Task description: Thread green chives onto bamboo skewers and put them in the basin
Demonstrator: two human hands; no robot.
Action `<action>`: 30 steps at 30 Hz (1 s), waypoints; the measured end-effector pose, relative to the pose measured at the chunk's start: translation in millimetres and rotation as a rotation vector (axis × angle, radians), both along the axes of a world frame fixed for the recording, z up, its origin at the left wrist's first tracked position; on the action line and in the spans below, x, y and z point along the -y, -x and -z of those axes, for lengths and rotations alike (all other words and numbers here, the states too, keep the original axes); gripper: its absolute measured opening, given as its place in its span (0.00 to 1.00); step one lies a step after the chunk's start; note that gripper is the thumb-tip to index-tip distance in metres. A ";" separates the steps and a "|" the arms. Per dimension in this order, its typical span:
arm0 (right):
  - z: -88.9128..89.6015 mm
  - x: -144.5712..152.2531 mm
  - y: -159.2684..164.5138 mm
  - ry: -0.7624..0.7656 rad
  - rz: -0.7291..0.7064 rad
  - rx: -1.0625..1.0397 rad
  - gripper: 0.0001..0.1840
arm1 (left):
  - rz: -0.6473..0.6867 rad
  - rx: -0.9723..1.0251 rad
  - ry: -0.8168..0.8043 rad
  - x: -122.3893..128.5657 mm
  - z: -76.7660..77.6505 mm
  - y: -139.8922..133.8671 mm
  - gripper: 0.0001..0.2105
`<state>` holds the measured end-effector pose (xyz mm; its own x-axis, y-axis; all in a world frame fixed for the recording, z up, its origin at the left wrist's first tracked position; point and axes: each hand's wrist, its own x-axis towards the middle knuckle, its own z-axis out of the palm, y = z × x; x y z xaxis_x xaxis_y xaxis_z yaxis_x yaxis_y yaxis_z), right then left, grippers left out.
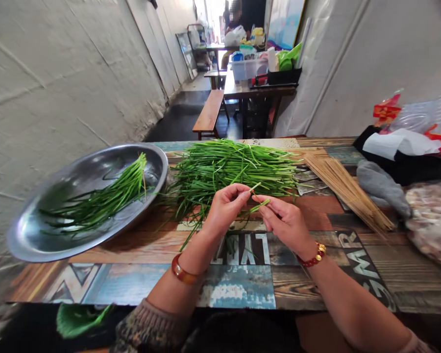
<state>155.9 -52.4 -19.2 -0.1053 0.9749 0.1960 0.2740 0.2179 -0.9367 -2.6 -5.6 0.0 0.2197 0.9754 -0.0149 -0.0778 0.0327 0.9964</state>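
My left hand [228,203] is closed in a pinch on a garlic chive stalk, whose pale end [256,187] sticks out past the fingertips. Close beside it, my right hand [284,218] is closed around a thin bamboo skewer, mostly hidden by the fingers. A short piece of green chive [260,206] shows at the right fingertips. Just beyond both hands lies a big heap of garlic chives [235,166] on the patchwork-print table [238,287]. A bundle of bamboo skewers [347,191] rests to the right of the heap.
On the left, a steel basin [91,159] holds a smaller bunch of chives [113,198]. A grey cloth-like item [382,184] and a filled plastic bag [431,220] sit at the right. Farther back are a wooden bench [210,110] and another table with a plastic bin [248,69].
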 end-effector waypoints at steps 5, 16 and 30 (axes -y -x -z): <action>0.1 0.7 0.6 0.034 0.023 0.010 0.20 | -0.018 0.001 -0.008 2.8 -0.9 -1.8 0.09; -1.0 0.6 -0.2 0.043 -0.016 -0.002 0.22 | -0.039 0.056 0.007 4.4 -2.7 -2.5 0.09; -1.8 2.0 1.6 0.081 -0.048 -0.032 0.23 | -0.056 0.053 -0.041 2.2 -1.1 -1.1 0.09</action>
<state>154.3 -54.4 -17.3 -0.1473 0.9816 0.1211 0.2344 0.1536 -0.9599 -1.4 -7.8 1.2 0.1643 0.9858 0.0355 -0.1308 -0.0139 0.9913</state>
